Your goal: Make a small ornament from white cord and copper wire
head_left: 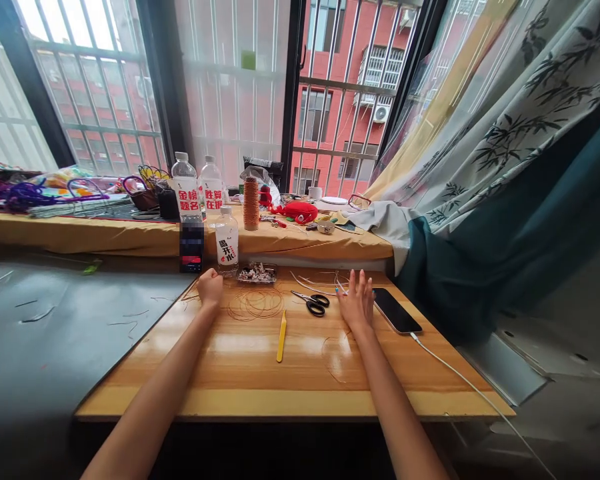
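Observation:
My left hand (211, 288) is closed in a fist at the wooden table's left side; whatever it may hold is hidden. Just right of it lies a loose coil of thin brown cord (256, 304), below a clear plastic box of small pieces (257, 273). My right hand (357, 301) is open, fingers stretched forward, over thin white strands (313, 287) and beside a dark-screened phone (397, 310). Between the hands lie black-handled scissors (316, 304) and yellow tweezers (281, 339). A thin strand loop (336, 360) rests left of my right forearm.
A bottle (227, 243) and an upright phone (191, 248) stand beyond my left hand. The cloth-covered sill (300, 243) bears more bottles (185, 187), a brown thread spool (251, 203) and a red item (300, 212). A white cable (460, 373) crosses the table's right edge.

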A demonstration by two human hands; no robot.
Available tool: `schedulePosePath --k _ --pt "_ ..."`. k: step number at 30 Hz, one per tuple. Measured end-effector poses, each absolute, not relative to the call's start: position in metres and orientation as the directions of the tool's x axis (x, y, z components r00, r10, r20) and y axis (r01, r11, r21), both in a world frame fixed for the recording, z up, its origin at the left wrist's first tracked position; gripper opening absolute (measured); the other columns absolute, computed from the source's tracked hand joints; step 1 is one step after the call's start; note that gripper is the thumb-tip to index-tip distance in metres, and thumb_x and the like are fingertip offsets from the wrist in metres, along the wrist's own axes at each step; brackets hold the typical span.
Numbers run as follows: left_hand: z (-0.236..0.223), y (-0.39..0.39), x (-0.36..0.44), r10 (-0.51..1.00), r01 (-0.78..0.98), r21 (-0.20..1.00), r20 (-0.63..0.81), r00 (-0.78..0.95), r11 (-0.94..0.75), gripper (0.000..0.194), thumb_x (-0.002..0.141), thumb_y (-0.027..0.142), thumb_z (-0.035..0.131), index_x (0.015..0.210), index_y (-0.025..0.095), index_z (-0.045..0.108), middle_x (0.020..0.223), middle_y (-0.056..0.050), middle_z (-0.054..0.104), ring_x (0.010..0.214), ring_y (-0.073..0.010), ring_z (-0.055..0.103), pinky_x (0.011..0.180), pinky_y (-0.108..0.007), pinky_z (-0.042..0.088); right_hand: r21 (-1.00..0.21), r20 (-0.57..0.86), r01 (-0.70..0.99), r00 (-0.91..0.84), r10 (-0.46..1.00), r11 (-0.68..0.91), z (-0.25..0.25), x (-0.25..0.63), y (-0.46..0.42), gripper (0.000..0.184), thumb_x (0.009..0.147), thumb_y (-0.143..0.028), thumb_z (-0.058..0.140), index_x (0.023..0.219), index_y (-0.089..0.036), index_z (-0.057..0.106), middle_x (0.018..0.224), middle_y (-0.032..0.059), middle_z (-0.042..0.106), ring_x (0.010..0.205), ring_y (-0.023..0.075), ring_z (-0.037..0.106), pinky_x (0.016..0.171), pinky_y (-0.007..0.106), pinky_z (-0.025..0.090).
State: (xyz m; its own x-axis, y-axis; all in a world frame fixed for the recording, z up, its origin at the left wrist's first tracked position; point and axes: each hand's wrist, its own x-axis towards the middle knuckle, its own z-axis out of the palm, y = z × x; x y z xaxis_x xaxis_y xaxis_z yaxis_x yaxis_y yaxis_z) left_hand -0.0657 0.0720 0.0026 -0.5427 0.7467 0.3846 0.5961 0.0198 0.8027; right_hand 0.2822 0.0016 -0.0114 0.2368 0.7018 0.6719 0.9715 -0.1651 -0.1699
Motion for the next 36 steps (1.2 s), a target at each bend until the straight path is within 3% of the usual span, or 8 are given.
schedulePosePath --k 6,13,20,24,27,30,32,36 --pt "-0.001 0.076 -0.069 0.717 0.537 0.841 0.332 -0.613 0.069 0.016 0.056 0.012 0.041 0.046 0.018 0.031 0.046 0.004 0.026 0.049 -0.0099 0.027 0.046 -0.023 0.019 -0.132 0.545 0.965 0.262 0.796 -0.227 -0.015 0.28 0.007 0.065 0.081 -0.049 0.029 0.135 -0.018 0.012 0.142 0.0118 -0.001 0.127 0.0291 -0.001 0.094 0.054 0.017" --pt "0.005 0.074 -0.064 0.676 0.523 0.843 0.312 -0.667 0.127 0.012 0.054 0.012 0.041 0.046 0.019 0.036 0.045 0.002 0.032 0.049 -0.0121 0.028 0.048 -0.026 0.019 -0.109 0.43 0.955 0.296 0.853 -0.276 -0.012 0.277 0.009 0.067 0.08 -0.053 0.026 0.135 -0.019 0.009 0.142 0.0094 -0.002 0.128 0.0261 -0.006 0.095 0.057 0.007" --pt "0.009 0.076 -0.06 0.675 0.583 0.801 0.356 -0.646 0.135 0.012 0.057 0.012 0.042 0.048 0.02 0.04 0.048 -0.002 0.041 0.05 -0.015 0.035 0.048 -0.026 0.019 -0.04 0.671 0.99 0.125 0.731 -0.132 -0.001 0.272 0.004 0.058 0.084 -0.042 0.029 0.134 -0.017 0.015 0.141 0.0116 0.009 0.127 0.0242 0.006 0.098 0.053 0.004" --pt "0.014 0.072 -0.052 0.698 0.654 0.745 0.4 -0.594 0.131 0.012 0.062 0.013 0.042 0.052 0.019 0.045 0.051 -0.004 0.047 0.053 -0.0167 0.042 0.048 -0.025 0.02 -0.048 0.727 0.994 0.103 0.679 -0.1 0.002 0.272 0.007 0.058 0.084 -0.041 0.027 0.134 -0.014 0.013 0.139 0.0145 0.015 0.126 0.0251 0.012 0.096 0.055 0.006" --pt "0.016 0.063 -0.037 0.806 0.866 0.498 0.53 -0.265 -0.043 0.013 0.069 0.017 0.04 0.06 0.019 0.05 0.058 -0.005 0.052 0.057 -0.0177 0.047 0.05 -0.025 0.024 -0.025 0.747 0.998 0.058 0.662 -0.06 0.002 0.274 0.014 0.058 0.084 -0.04 0.029 0.134 -0.013 0.014 0.138 0.0157 0.02 0.124 0.0253 0.017 0.096 0.055 0.006" --pt "0.016 0.052 -0.027 0.771 0.84 0.191 0.535 0.345 -0.508 0.012 0.071 0.018 0.041 0.068 0.019 0.053 0.072 -0.005 0.057 0.066 -0.0166 0.05 0.057 -0.025 0.032 -0.004 0.772 0.999 0.028 0.635 -0.039 0.001 0.278 0.024 0.056 0.084 -0.038 0.03 0.132 -0.011 0.019 0.136 0.0168 0.024 0.122 0.0254 0.021 0.096 0.054 0.008" --pt "0.016 0.047 -0.027 0.685 0.738 0.143 0.521 0.51 -0.659 0.015 0.072 0.017 0.041 0.077 0.018 0.055 0.081 -0.005 0.059 0.076 -0.0168 0.05 0.068 -0.026 0.036 -0.018 0.791 0.998 0.05 0.609 -0.059 0.001 0.284 0.03 0.053 0.085 -0.035 0.03 0.131 -0.01 0.022 0.134 0.0179 0.027 0.121 0.0258 0.024 0.096 0.054 0.01" --pt "0.018 0.034 -0.038 0.64 0.658 0.184 0.522 0.564 -0.73 0.027 0.078 0.024 0.042 0.101 0.02 0.055 0.102 -0.005 0.058 0.102 -0.0198 0.043 0.089 -0.034 0.03 -0.065 0.821 0.994 0.104 0.562 -0.089 0.002 0.294 0.039 0.05 0.085 -0.03 0.031 0.13 -0.008 0.025 0.131 0.0201 0.031 0.117 0.0281 0.029 0.093 0.054 0.017"
